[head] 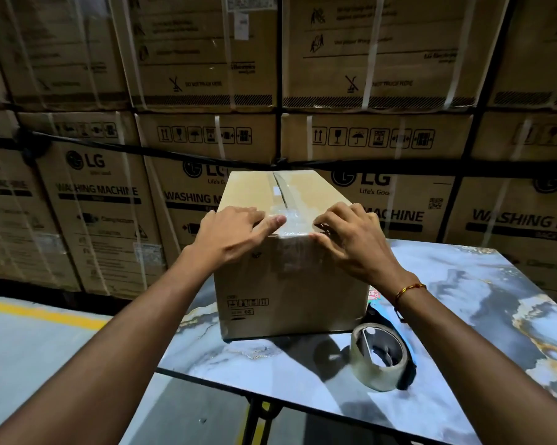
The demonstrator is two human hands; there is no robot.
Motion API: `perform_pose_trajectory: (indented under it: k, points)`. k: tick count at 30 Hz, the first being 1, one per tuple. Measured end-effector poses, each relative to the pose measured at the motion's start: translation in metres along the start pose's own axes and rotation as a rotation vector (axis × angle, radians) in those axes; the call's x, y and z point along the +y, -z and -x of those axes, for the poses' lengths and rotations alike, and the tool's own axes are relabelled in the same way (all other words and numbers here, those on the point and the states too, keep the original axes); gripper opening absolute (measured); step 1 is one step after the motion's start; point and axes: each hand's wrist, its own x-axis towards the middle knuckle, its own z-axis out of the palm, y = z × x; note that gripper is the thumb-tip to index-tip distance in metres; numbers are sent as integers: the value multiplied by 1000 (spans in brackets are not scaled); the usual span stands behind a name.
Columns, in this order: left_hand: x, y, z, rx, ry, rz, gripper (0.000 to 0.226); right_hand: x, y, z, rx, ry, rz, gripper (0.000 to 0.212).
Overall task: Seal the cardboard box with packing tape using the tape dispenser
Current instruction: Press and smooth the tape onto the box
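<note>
A brown cardboard box (290, 284) stands on a marble-patterned table (463, 316). Clear packing tape (295, 220) runs along the box's top seam and folds over its near edge. My left hand (238, 232) lies flat on the top left of the box, fingers pressing the tape's edge. My right hand (351, 236) rests on the top right near corner, fingertips on the tape at the edge. The tape dispenser (381, 354) with a clear tape roll lies on the table to the box's near right, held by neither hand.
A wall of stacked, strapped washing machine cartons (383, 139) rises close behind the table. Grey floor with a yellow line (46, 313) lies to the left. The table's near edge (270, 390) runs diagonally below my arms.
</note>
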Motion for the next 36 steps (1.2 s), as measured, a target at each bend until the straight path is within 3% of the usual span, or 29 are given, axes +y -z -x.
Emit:
perform_pose_trajectory:
  k: [4,9,17,23,27,30,33,36]
  points:
    - [22,7,-4,-84,55,-90,91,5,-5,-1,2,-37,4,39]
    - [27,0,-3,-13,17,-218,87,15,1,1,17,-119,-218,40]
    - [17,-7,5,-74,-28,-266,108,22,-6,9,43,-120,-229,42]
    - [27,-9,8,-90,46,-239,104,22,-8,10,68,-144,-254,37]
    - [38,-19,18,150,180,-147,99,21,-10,9,62,-160,-238,38]
    - [44,-36,28,360,159,-163,87,20,-13,10,91,-160,-230,36]
    - [43,-54,38,435,95,-180,83,20,-15,11,112,-159,-221,36]
    - [35,-64,45,445,33,-231,92,19,-15,12,116,-160,-218,37]
